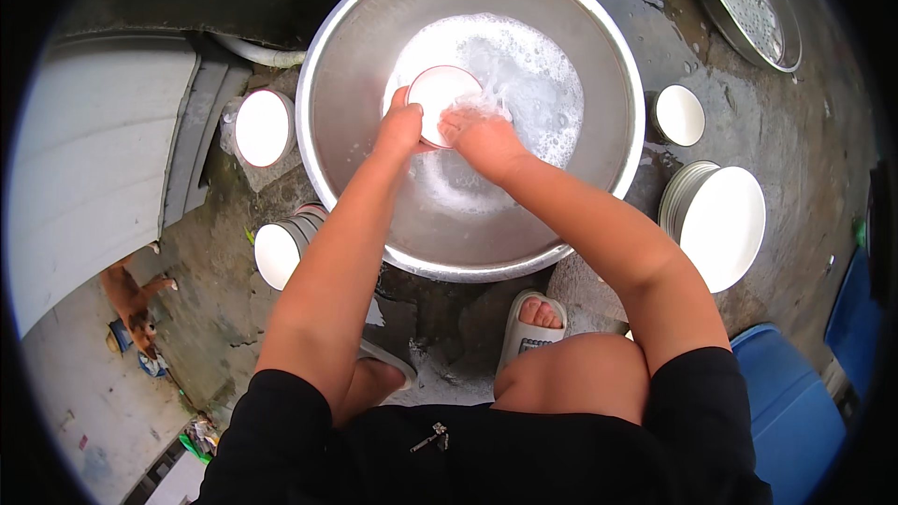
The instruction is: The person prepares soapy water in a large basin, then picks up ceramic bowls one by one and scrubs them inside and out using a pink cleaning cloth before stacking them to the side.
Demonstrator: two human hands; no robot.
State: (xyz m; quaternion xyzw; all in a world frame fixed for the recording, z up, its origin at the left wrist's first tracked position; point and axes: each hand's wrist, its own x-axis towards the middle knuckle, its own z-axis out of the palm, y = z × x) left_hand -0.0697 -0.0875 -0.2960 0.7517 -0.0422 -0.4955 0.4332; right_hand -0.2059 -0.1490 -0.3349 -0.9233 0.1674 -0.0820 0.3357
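Note:
A white bowl (438,102) with a thin red rim is tilted above soapy water in a wide metal basin (351,175). My left hand (400,126) grips the bowl's left side, thumb at the rim. At the bowl's lower right, my right hand (484,137) reaches over the edge with fingertips against the inside. Splashing water and foam (491,95) partly cover those fingers, so I cannot tell whether they hold anything. Suds (554,119) float across the middle of the basin.
Stacked white plates (722,228) and a small bowl (679,116) stand on the right. To the left are a white bowl (264,128) and stacked bowls (280,256). A perforated metal tray (747,7), blue plastic containers (789,400) and a brown dog (132,301) are farther out.

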